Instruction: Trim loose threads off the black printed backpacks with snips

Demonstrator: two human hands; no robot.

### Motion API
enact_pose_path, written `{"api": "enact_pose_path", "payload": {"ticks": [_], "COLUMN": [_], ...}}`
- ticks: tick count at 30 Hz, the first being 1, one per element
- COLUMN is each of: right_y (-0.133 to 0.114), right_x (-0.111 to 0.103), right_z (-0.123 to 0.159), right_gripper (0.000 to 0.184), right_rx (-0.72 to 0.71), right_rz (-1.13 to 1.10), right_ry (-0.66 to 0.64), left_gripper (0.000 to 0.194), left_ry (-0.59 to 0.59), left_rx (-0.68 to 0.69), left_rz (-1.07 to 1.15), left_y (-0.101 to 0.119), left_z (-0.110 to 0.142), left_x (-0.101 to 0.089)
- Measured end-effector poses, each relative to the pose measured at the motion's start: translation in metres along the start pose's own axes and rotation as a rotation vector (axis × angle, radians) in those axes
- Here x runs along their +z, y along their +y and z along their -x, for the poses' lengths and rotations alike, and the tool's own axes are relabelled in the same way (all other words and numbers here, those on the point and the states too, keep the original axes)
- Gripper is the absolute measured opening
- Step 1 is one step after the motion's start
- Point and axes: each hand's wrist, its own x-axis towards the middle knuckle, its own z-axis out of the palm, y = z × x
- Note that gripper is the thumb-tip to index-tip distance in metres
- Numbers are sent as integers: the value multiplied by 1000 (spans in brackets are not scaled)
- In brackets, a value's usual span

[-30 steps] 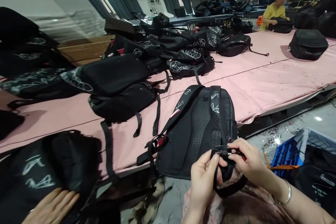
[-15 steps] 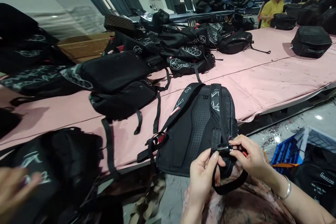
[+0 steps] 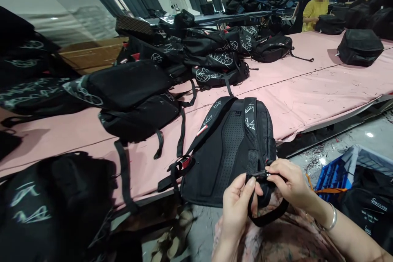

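A black backpack (image 3: 208, 172) lies back-side up at the front of the pink table, its shoulder straps with white line drawings facing me. My left hand (image 3: 237, 202) pinches a black webbing strap (image 3: 273, 217) near the pack's lower right corner; the strap loops down over my lap. In my right hand (image 3: 290, 178) are what look like small thread snips (image 3: 261, 173), mostly covered by the fingers. Their thin metal tip points left, at the strap beside my left fingertips. Whether the blades touch the webbing I cannot tell.
Several black backpacks (image 3: 129, 86) are piled across the pink table (image 3: 307, 86). Another backpack (image 3: 67, 188) is at the near left. A blue crate (image 3: 336, 176) with black bags stands on the right floor. A person in yellow (image 3: 316, 8) works at the far end.
Another person's hand at the lower left, over the near backpack, has gone out of view. The view has shifted slightly. My hands stay at the strap, and less of the snips shows.
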Motion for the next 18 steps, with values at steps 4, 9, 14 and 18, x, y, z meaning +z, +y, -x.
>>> {"api": "enact_pose_path", "payload": {"ticks": [4, 9, 14, 18], "right_y": [2, 7, 8, 9], "right_x": [1, 7, 7, 7], "right_z": [0, -4, -10, -10], "right_gripper": [16, 47, 44, 31], "right_rx": [176, 398, 582, 524], "right_rz": [-230, -564, -504, -381], "right_ry": [151, -10, 51, 22], "left_gripper": [26, 29, 36, 30], "left_ry": [-115, -447, -170, 112], "left_rx": [-149, -386, -165, -71], "left_rz": [296, 488, 225, 76], "left_y": [-1, -12, -25, -25], "left_z": [3, 7, 3, 2], "left_x": [0, 8, 9, 3]}}
